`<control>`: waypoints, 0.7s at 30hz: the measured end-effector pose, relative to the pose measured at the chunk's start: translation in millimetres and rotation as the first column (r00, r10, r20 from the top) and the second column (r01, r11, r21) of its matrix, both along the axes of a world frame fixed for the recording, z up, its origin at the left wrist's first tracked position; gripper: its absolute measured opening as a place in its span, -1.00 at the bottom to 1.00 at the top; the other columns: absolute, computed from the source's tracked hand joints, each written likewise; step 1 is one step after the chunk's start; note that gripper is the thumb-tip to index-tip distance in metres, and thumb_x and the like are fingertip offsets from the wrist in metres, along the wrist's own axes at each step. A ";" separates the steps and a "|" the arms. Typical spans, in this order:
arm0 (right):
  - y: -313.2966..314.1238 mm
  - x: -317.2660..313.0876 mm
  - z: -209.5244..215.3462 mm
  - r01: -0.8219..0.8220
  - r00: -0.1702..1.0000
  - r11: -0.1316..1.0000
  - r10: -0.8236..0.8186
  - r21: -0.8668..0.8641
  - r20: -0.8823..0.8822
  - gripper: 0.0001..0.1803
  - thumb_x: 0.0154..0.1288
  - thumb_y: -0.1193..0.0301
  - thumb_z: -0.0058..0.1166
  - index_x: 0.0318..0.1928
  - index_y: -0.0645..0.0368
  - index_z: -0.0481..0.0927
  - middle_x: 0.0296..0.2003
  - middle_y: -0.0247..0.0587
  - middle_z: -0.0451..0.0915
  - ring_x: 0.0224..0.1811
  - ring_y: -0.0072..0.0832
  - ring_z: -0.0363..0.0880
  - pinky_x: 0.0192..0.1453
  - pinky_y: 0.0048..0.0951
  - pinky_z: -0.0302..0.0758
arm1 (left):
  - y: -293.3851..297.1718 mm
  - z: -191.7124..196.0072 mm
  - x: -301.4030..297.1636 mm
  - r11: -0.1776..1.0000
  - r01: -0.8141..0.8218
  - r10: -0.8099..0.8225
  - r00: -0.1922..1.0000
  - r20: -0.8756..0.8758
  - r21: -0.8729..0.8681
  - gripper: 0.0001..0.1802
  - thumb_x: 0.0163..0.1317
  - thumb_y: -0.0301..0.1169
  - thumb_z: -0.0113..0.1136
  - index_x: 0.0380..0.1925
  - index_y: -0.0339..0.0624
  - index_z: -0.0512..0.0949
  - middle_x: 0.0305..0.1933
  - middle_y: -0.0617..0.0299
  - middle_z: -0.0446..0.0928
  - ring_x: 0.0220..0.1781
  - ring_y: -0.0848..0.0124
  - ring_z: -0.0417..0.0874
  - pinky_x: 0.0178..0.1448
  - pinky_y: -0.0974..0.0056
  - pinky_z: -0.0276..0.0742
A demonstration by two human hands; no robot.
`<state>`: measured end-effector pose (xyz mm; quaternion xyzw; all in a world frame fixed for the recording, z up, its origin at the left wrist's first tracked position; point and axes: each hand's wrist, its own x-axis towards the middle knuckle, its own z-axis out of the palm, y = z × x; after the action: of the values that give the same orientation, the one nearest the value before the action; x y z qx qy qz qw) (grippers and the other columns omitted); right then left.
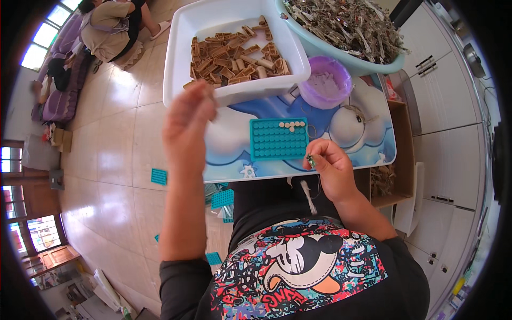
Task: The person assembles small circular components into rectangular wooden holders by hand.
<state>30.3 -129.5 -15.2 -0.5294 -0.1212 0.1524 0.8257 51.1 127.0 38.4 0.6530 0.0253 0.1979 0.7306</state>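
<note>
Between the thumb and fingers of my right hand (332, 165) is a small dark green, shiny part (310, 159). A thin strand hangs below that hand toward my lap. Just left of it lies a teal tray (277, 144) with rows of round pockets. Several small whitish round pieces (292, 125) sit in its upper right pockets. My left hand (189, 117) is raised at the near left corner of a white bin (240, 96). Motion blurs its fingers, so any held thing cannot be made out. Brown plastic pieces (229, 58) are heaped inside the bin.
Beside the bin stand a purple-lined bucket (349, 88) and a light teal basin (298, 34) piled with grey-brown tangled parts (346, 26). All rest on a blue patterned table (229, 154). More teal trays (159, 176) lie on the floor. Another person (112, 32) sits at the far left.
</note>
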 end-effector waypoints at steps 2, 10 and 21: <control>-1.0 2.2 -3.2 -0.029 0.999 1.000 0.029 -0.007 -0.046 -0.87 0.33 0.42 0.03 -0.31 0.20 0.40 -0.31 -0.36 0.38 -0.31 -0.68 0.37 -0.10 -0.60 0.42 | 20.4 12.2 26.5 0.925 -0.224 0.226 0.974 0.028 0.306 -0.68 0.22 -0.49 0.12 -0.01 -0.31 0.48 -0.15 0.21 0.54 -0.20 0.49 0.54 -0.12 0.42 0.47; -1.3 22.5 1.4 -0.102 0.993 0.994 0.104 0.041 -0.055 -0.92 0.31 0.50 0.02 -0.29 0.22 0.40 -0.29 -0.32 0.37 -0.27 -0.65 0.34 -0.12 -0.61 0.33 | 34.4 30.4 109.0 0.285 0.150 0.324 0.914 -0.242 0.947 -0.74 0.18 -0.20 0.11 -0.31 -0.14 0.59 -0.19 0.14 0.57 -0.18 0.18 0.58 -0.09 0.15 0.44; -1.7 34.4 0.2 -0.142 0.984 0.990 0.141 -0.004 -0.105 -0.88 0.31 0.43 0.04 -0.29 0.19 0.41 -0.30 -0.30 0.37 -0.28 -0.61 0.36 -0.12 -0.59 0.35 | 58.4 9.9 190.8 0.101 0.327 0.372 0.863 -0.341 0.940 -0.72 0.08 -0.20 0.18 -0.34 -0.18 0.61 -0.32 0.04 0.61 -0.22 0.17 0.62 -0.12 0.15 0.49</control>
<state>64.6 -131.2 -15.0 -0.5153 -0.1144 0.2389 0.8150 241.9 185.4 48.3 0.9944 0.0862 -0.0039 0.0603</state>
